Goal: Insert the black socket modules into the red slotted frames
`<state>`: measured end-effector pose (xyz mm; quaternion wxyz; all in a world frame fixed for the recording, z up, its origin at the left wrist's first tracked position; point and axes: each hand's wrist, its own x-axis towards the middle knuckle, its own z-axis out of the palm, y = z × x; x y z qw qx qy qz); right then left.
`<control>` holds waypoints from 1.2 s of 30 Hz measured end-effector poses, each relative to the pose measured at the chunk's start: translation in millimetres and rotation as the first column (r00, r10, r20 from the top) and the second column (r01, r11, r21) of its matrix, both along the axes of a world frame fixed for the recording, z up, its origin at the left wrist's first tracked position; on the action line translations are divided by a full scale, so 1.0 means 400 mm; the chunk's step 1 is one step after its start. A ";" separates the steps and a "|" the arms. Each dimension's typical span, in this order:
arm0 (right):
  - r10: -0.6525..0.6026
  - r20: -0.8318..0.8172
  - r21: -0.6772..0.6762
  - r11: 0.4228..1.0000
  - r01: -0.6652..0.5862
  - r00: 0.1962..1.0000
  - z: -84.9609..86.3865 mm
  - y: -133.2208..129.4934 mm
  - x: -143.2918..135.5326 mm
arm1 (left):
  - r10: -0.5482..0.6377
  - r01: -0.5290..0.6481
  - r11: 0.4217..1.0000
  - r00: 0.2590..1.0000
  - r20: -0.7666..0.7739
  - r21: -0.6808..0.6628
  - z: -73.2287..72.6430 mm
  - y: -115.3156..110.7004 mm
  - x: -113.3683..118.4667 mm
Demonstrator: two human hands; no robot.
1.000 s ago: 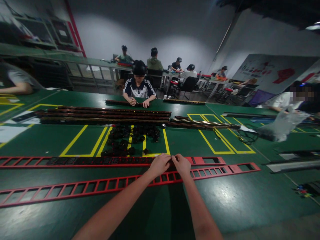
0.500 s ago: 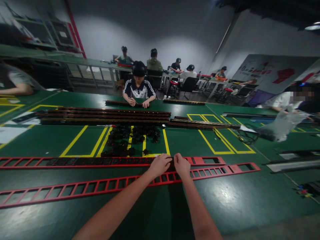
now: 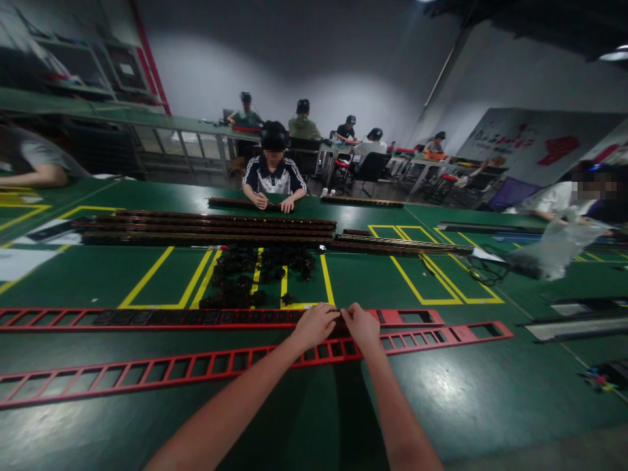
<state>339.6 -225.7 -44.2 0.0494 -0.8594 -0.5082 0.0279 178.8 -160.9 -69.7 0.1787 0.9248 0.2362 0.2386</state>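
My left hand [image 3: 316, 324] and my right hand [image 3: 362, 324] meet over the right half of a long red ladder-like frame [image 3: 412, 316]. Fingers of both are curled and their tips pinched close together; whatever lies between them is too small and dark to make out. Black square parts [image 3: 210, 316] fill many of this frame's slots to the left of my hands. A second red frame [image 3: 179, 367], its slots open, lies nearer to me and slants under my wrists. Beyond the frames is a loose heap of small black parts [image 3: 265, 268].
Long dark rails [image 3: 210, 226] lie stacked across the green table [image 3: 466, 392]. Opposite me a person [image 3: 273, 173] works on another rail. A clear plastic bag [image 3: 540, 248] and grey strips [image 3: 569, 328] lie to the right. Other people sit farther back.
My right hand has shifted slightly to the right and its fingers now point more to the left, with fingertips near my left hand's. My left hand has barely moved.
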 end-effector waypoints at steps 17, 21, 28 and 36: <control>0.009 -0.015 0.096 0.995 -0.007 1.000 -0.025 -0.005 0.016 | 0.176 -0.179 0.984 0.976 -0.131 -0.018 0.056 0.102 0.010; 0.011 -0.028 0.077 0.997 -0.009 1.000 -0.022 -0.005 0.018 | 0.439 -0.443 0.896 0.868 -0.234 0.036 0.067 0.243 -0.016; 0.009 -0.027 0.088 0.996 -0.007 1.000 -0.027 -0.005 0.018 | 0.446 -0.490 0.871 0.776 -0.446 0.018 0.033 0.350 -0.086; 0.000 -0.022 0.064 0.998 0.001 1.000 -0.023 -0.006 0.017 | 0.409 -0.452 0.892 0.800 -0.438 0.006 0.026 0.363 -0.110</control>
